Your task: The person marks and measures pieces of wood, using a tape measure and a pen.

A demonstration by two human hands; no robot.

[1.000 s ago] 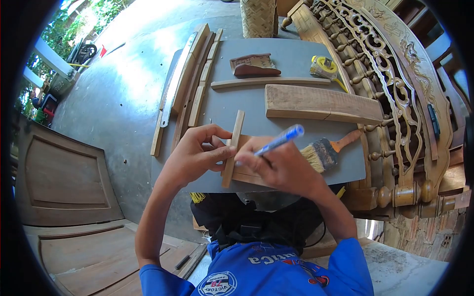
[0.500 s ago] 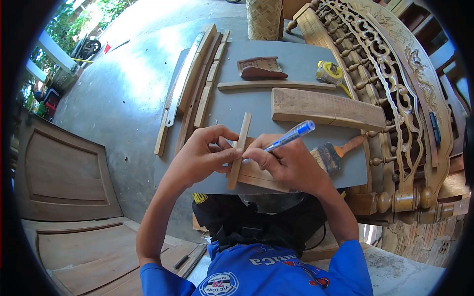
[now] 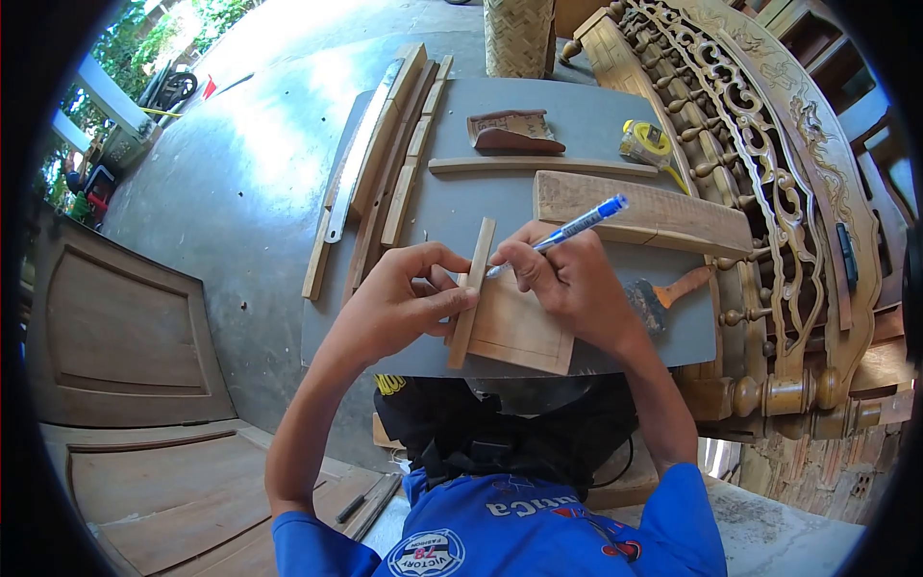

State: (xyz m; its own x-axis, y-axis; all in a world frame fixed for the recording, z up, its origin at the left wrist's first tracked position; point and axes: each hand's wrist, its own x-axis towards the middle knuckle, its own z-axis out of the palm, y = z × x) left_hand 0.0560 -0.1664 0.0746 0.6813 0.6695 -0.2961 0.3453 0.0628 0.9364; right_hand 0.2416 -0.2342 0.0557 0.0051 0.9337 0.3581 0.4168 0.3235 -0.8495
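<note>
A: Since the earlier frame, right hand [image 3: 577, 288] and ballpoint pen [image 3: 585, 221] shifted toward 12 o'clock along the wooden strip [image 3: 464, 335], baring more of the board [image 3: 519, 332].
B: Grips?
A: Left hand [image 3: 409, 288] pinches the strip from 9 o'clock, thumb over it; right grips the pen near its tip.
B: Strip's place, handling?
A: Along the board's 9 o'clock side. Judged light, stiff, apt to skid; press at mid-length. Board likely heavier, rigid; steady its 6 o'clock edge.
</note>
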